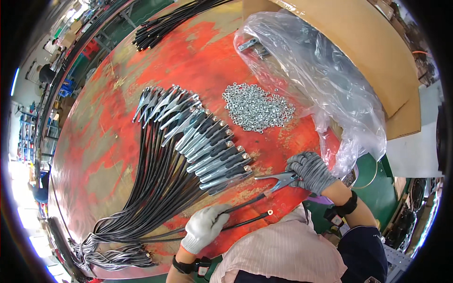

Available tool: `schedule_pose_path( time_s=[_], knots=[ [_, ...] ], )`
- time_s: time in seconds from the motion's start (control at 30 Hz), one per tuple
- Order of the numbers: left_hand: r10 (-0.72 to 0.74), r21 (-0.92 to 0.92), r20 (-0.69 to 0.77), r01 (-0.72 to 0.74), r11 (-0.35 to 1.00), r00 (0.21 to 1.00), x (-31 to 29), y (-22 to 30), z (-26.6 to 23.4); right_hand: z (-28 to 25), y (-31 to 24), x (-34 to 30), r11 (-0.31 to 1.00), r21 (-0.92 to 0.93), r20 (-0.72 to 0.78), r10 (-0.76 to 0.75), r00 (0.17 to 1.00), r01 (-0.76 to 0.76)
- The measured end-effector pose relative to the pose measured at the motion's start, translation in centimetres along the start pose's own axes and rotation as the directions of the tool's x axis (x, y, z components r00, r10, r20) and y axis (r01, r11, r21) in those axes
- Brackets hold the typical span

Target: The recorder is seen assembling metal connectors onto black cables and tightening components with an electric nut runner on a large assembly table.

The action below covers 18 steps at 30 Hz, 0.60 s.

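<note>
My left hand (204, 228), in a white glove, is closed round a black cable (247, 203) near the table's front edge. That cable's far end reaches the lower part of a metal spring clamp (283, 179); I cannot tell whether the two are joined. Gripping the clamp is my right hand (311, 172), in a grey glove. A second black cable (245, 220) with a ring terminal (270, 212) at its tip runs past the left hand. Beyond my hands, several similar clamps (207, 169) lie in an overlapping, curved row, with black cables (155, 188) trailing from them.
Small metal nuts (255, 107) lie heaped on the worn red table (106, 155). A clear plastic bag (321, 61) spills from a cardboard box (373, 42) at the right. More black cables (174, 21) lie at the far edge. Cable coils (113, 252) gather at the near left.
</note>
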<state>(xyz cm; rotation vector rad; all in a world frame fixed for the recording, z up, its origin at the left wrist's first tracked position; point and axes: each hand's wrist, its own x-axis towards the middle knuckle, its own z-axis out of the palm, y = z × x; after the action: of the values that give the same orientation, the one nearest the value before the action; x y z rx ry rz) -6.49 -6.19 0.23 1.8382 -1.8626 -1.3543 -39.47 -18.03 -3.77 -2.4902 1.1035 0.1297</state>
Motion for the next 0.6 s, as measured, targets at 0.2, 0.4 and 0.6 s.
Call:
schedule_pose_path(
  time_s=[0.2,0.4,0.6],
  knots=[
    [0.131,0.025,-0.341,-0.13,0.991,0.931,0.7,1.9,1.1,0.9,0.8,-1.6,0.793,0.547,0.124,0.241,0.963,-0.269],
    [0.1,-0.149,-0.325,-0.156,0.976,0.94,0.4,0.9,1.3,-0.3,1.0,-4.1,0.475,0.873,-0.028,0.282,0.959,-0.114],
    [0.102,-0.068,-0.191,-0.117,0.991,0.976,0.5,1.5,0.8,-1.0,-0.9,-3.2,0.476,0.789,-0.368,-0.139,0.919,0.388]
  ],
)
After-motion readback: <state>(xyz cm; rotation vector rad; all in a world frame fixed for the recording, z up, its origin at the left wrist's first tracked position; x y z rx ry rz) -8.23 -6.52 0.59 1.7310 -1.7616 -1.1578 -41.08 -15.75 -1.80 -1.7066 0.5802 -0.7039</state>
